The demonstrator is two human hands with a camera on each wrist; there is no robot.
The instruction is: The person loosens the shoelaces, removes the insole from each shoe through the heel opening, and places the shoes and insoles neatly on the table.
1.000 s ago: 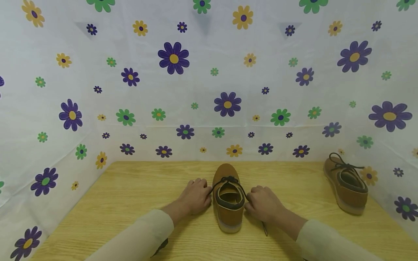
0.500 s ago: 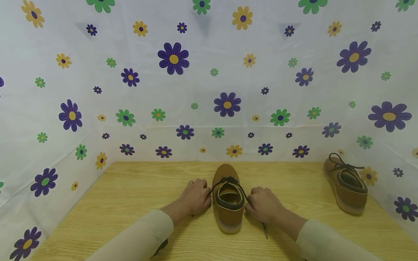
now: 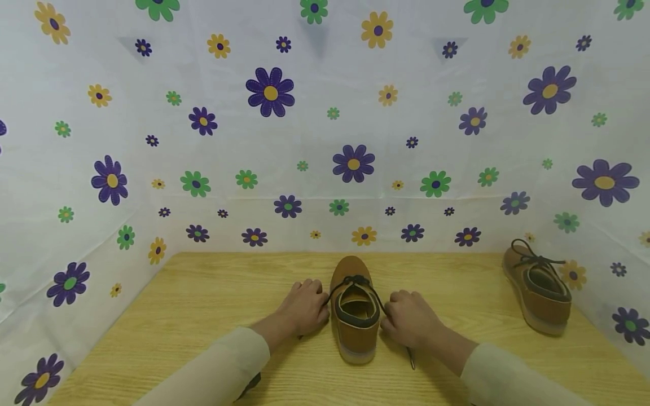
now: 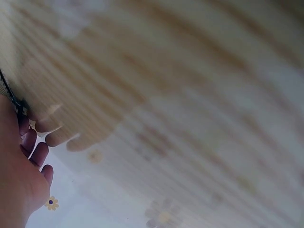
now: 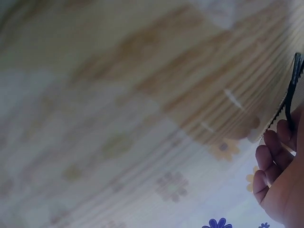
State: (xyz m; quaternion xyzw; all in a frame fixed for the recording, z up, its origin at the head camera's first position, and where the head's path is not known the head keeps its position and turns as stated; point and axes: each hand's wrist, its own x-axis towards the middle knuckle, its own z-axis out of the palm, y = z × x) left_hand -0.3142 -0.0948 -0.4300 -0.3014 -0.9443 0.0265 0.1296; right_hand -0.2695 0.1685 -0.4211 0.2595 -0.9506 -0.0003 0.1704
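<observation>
A brown shoe (image 3: 358, 341) stands upright on the table in the head view, its heel toward me, between both hands. Its dark shoelace (image 3: 358, 278) is crossed over the tongue, one strand running out to each side. My left hand (image 3: 306, 307) pinches the left strand close to the shoe's side. On the other side, my right hand (image 3: 412, 320) grips the right strand, whose free end (image 3: 411, 358) pokes out below. In the left wrist view the curled fingers (image 4: 40, 153) hold the lace. The right wrist view shows the lace (image 5: 290, 95) running taut into the fingers.
A matching brown shoe (image 3: 547, 307), its lace tied in a bow, stands at the right of the wooden table (image 3: 223, 287). White flowered cloth (image 3: 304, 129) encloses the back and both sides.
Both hands stay nearly still, keeping the lace strands spread. A dark lace tip shows under my left hand, where none was visible a second ago. The right free end has shifted slightly.
</observation>
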